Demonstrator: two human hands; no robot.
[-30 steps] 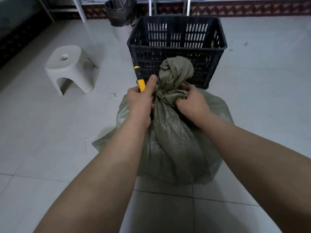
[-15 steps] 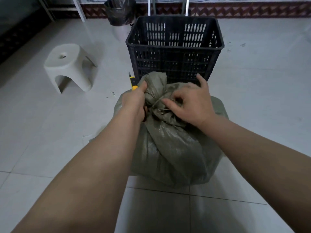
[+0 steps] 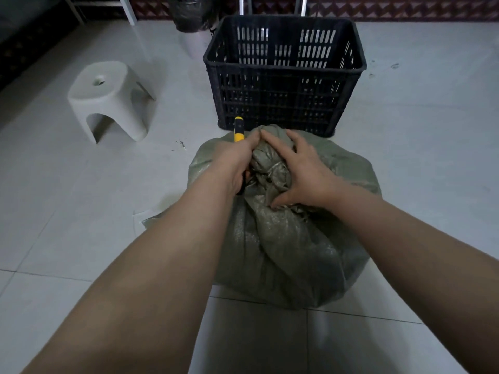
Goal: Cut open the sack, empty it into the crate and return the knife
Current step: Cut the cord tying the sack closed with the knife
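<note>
Sack [image 3: 283,244]: on floor, just before crate [image 3: 283,68]; bunched neck now pressed lower vs 1 s ago.
L hand [image 3: 232,160]: fisted on knife [image 3: 239,129], same grip.
R hand [image 3: 305,171]: fingers spread, flat over neck; earlier clenched.

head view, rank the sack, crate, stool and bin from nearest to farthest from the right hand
1. Sack: right under the right hand, which rests on its bunched top.
2. Crate: just ahead, behind the sack.
3. Stool: off to the left on the floor.
4. Bin: far back left, by the wall.
</note>
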